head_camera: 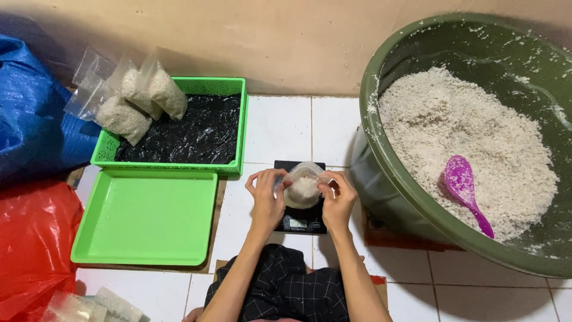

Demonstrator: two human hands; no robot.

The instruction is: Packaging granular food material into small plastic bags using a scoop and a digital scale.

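Both hands hold a small clear plastic bag of white rice [302, 186] by its mouth, over a black digital scale [299, 223] on the white tiled floor. My left hand [266, 194] grips the bag's left edge and my right hand [338, 200] grips its right edge. The bag rests on the scale's platform. To the right stands a large green tub [381, 197] filled with white rice, with a purple scoop [465, 189] lying in the rice.
A green basket [238, 128] lined with black plastic holds three filled rice bags [143, 98] at its left end. A green tray [146, 217] lies in front of it. Blue [33, 113] and red [30, 244] plastic sacks sit at the left. Empty clear bags [89, 307] lie at bottom left.
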